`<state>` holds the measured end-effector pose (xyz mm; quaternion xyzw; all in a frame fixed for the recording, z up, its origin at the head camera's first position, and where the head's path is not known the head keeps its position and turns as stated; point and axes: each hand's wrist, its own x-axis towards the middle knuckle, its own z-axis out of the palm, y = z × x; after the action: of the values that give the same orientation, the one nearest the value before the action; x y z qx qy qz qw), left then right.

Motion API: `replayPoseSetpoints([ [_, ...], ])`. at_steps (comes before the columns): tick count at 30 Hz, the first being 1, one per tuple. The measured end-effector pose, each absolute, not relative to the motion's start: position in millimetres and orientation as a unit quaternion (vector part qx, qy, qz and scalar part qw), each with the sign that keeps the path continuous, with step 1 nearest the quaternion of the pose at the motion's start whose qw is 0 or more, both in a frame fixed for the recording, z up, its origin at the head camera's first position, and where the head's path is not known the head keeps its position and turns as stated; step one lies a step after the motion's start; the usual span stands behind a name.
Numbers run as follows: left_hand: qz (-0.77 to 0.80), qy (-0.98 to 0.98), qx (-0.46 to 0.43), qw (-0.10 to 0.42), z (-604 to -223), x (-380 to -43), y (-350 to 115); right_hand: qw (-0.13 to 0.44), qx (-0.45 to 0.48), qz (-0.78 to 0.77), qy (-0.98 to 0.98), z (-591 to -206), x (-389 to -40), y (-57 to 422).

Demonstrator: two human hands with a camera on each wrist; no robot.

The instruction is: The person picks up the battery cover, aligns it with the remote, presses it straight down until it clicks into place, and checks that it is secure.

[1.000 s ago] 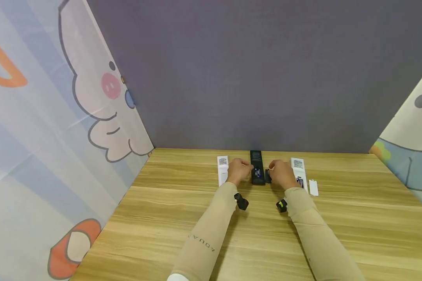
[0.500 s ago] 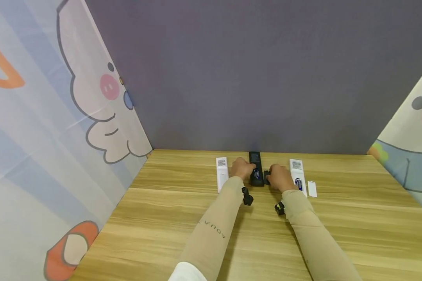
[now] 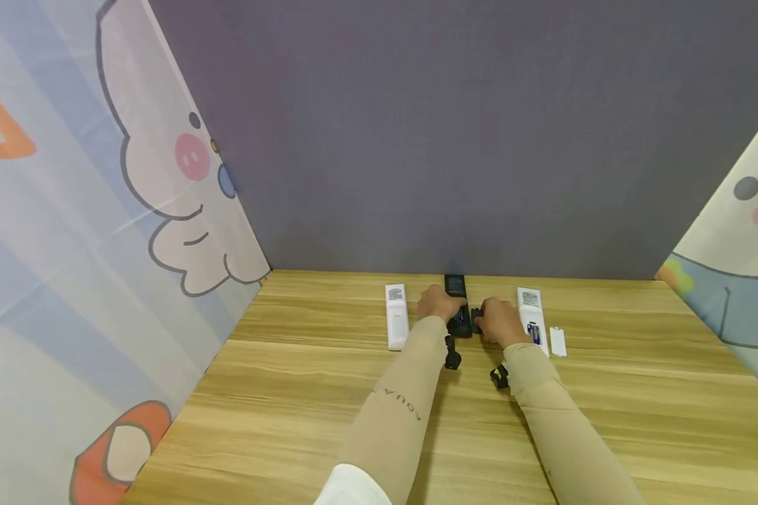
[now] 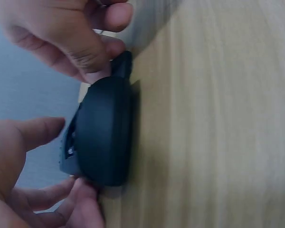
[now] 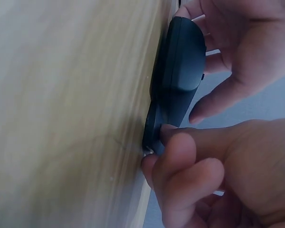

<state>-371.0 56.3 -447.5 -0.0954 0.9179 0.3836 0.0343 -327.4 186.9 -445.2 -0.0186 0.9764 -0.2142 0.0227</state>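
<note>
A black remote control (image 3: 460,325) lies back up on the wooden table, its battery bay uncovered and a blue battery showing inside. My left hand (image 3: 438,303) is at its left side: in the left wrist view the fingers touch the remote's edge, while the thumb (image 4: 43,130) hovers over the bay, apart from it. On the other side, my right hand (image 3: 502,321) pinches a small black battery cover (image 5: 153,127) between thumb and forefinger. That cover stands close beside the remote's right edge.
To the left lies a white remote (image 3: 396,319), back up. Another white remote (image 3: 529,300) is on the right with blue batteries (image 3: 533,333) exposed, partly behind my right hand. Its loose white cover (image 3: 558,341) lies beside it. A grey panel (image 3: 417,140) rises behind the table.
My left hand has moved right, its thumb now reaching across the black remote over the battery bay. The right hand keeps its pinch on the black cover. The head view has shifted slightly.
</note>
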Motion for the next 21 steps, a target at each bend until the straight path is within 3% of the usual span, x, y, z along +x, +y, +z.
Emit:
replayPoseSetpoints([
  [21,0.393,0.908,-0.144,0.01,-454.5,-374.6,65.6,0.014,-0.014,-0.22,0.975,-444.8,-327.6,185.9],
])
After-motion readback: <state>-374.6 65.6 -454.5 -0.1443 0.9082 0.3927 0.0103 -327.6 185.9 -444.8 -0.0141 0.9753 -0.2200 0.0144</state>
